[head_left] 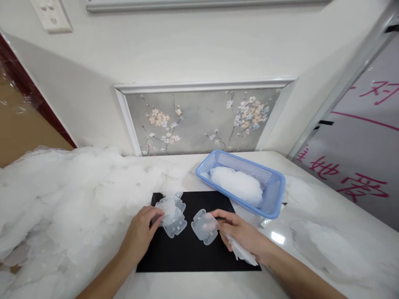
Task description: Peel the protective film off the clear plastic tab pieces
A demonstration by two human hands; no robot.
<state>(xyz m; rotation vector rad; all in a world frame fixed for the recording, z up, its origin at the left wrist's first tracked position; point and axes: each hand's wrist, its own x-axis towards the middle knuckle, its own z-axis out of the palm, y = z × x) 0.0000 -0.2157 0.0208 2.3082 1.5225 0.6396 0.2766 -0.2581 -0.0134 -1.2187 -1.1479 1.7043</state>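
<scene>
A clear plastic piece (204, 226) is pinched at its 3 o'clock edge by the right hand (241, 234), lying flat mid-mat (187, 257), long axis roughly 11-to-5. Thin white sheets (241, 251) are tucked under those curled fingers too. At 9 o'clock, the left hand (141, 232) is closed loosely on a stack of similar pieces (173, 216).

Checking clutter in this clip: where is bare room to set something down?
Bare: the black mat below both hands, and the white table right of the blue basket. Crowded: the pile of white pieces at left, and plastic cases on the mat's top.
</scene>
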